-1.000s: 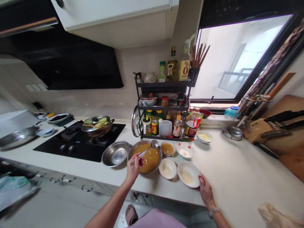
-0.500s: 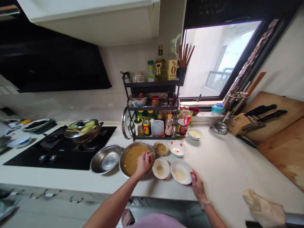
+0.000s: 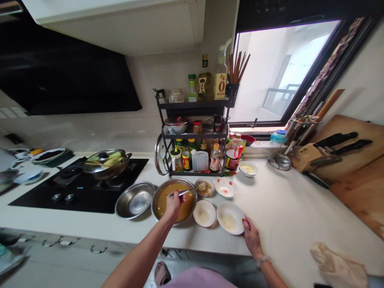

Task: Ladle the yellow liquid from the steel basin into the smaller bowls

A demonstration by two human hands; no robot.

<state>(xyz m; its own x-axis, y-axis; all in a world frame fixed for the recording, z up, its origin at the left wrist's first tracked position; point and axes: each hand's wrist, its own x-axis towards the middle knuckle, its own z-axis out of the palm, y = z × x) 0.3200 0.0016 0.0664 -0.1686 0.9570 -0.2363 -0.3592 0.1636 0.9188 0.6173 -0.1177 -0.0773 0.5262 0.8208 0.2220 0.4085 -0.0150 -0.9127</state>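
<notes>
My left hand [image 3: 173, 205] is closed around the handle of a metal spoon [image 3: 188, 191], above a large steel basin [image 3: 153, 208] of brown liquid. The spoon's head is over a small bowl [image 3: 213, 192] that holds brownish liquid with bits in it. On the right, my right hand [image 3: 252, 237] grips the rim of a white oval bowl [image 3: 235, 212], thumb on the edge, with a little pale liquid at its bottom. Between that and the basin sits a small white bowl [image 3: 207, 207] with some residue. Behind it stands a strawberry-patterned bowl [image 3: 229, 187].
An oval steel basin [image 3: 126, 202] lies left of the liquid, beside the hob [image 3: 90, 198] with a lidded pan [image 3: 105, 172]. A black spice rack [image 3: 195, 104] stands behind. Further right are a small bowl [image 3: 248, 174], a ladle [image 3: 282, 161] and a knife block [image 3: 306, 157].
My left hand has drawn back left, and the spoon's head now shows over the small bowl of brownish liquid. My right hand keeps its hold on the white oval bowl.
</notes>
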